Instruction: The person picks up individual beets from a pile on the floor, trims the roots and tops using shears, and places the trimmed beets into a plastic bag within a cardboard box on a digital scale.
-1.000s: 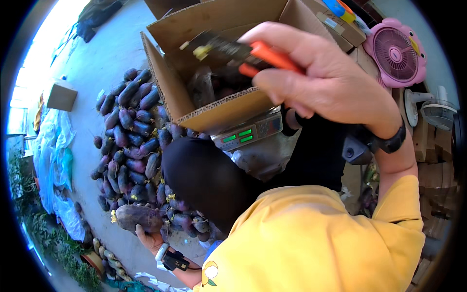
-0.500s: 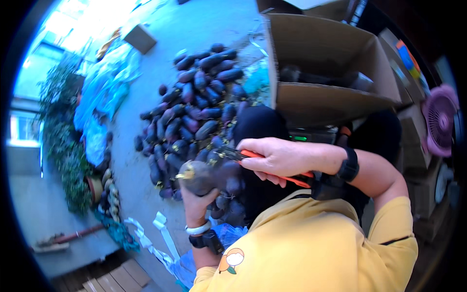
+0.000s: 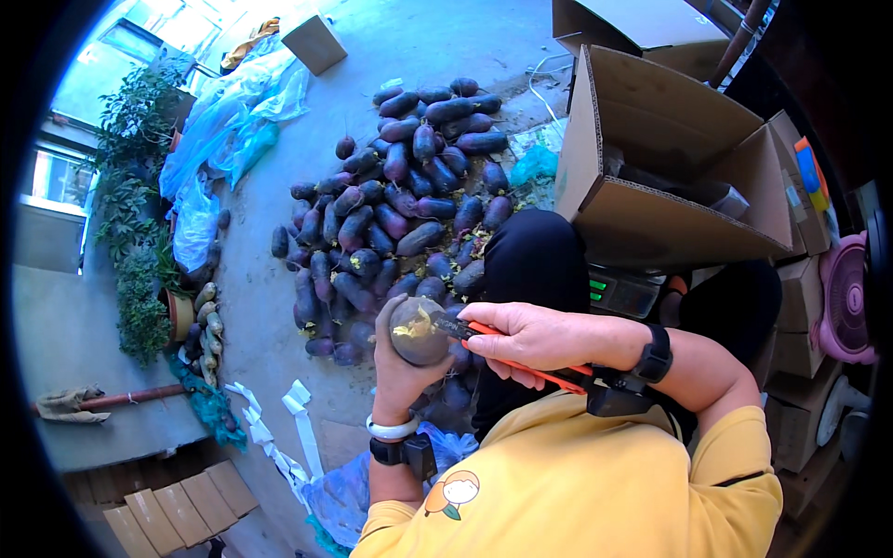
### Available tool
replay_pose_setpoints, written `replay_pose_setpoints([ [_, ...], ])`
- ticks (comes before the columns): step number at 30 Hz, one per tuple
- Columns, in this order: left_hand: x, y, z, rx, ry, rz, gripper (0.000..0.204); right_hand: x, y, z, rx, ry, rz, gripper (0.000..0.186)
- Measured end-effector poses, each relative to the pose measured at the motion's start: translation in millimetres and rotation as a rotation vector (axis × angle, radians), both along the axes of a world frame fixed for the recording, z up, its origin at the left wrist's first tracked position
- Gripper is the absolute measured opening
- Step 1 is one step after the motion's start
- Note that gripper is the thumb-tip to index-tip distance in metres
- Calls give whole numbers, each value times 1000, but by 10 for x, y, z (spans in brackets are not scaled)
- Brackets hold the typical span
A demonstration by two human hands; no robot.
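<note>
My left hand point(image 3: 391, 363) holds up a large dark purple radish point(image 3: 420, 346), its cut-looking top with pale yellow growth facing me. My right hand point(image 3: 526, 339) grips orange-handled shears point(image 3: 572, 377), whose dark blades touch that top at its right side. Under and beyond both hands lies a heap of elongated purple radishes point(image 3: 367, 228), some with yellow sprouts. Just past my right hand a digital scale point(image 3: 628, 296) with green displays sits beneath an open cardboard box point(image 3: 581, 130), which contains something dark and plastic that I cannot make out.
My black-clad knee point(image 3: 530, 260) borders the heap. Potted plants point(image 3: 130, 223), blue plastic sheeting point(image 3: 223, 121) and pale long vegetables point(image 3: 209, 335) line the left. A pink fan point(image 3: 846, 298) and stacked cartons point(image 3: 800, 325) stand at the right. White strips point(image 3: 302, 418) lie low on the left.
The shears came down from over the box to the radish top. My left hand raised the radish and turned its top upward. The view has shifted, with the box now farther right.
</note>
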State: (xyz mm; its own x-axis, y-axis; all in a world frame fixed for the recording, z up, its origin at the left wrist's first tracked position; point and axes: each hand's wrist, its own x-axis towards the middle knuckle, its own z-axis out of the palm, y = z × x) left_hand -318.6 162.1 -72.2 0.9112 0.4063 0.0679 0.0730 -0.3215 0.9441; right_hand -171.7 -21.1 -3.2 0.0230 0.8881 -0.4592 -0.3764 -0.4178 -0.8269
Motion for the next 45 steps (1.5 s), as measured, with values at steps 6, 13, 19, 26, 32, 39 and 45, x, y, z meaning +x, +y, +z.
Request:
replay_pose_setpoints([
  [6,25,50,17,-103,69,-61,90,29,77,-16,-8,-29,40,23],
  [13,138,-50,37,155,18,143,81,-7,152,-113,-32,204,-59,26],
  [19,197,-97,-83,552,-34,297,78,-216,238,-203,-24,505,-255,20],
  [26,218,62,-330,1053,-38,393,75,-404,466,-146,-29,955,-598,20],
  [32,106,255,-207,709,79,431,78,-174,490,-290,-38,655,-609,16],
  [39,210,106,105,931,245,109,82,-192,447,-565,-202,6,-270,19],
  [45,385,572,297,-93,240,189,80,441,-776,539,34,-835,-140,24],
])
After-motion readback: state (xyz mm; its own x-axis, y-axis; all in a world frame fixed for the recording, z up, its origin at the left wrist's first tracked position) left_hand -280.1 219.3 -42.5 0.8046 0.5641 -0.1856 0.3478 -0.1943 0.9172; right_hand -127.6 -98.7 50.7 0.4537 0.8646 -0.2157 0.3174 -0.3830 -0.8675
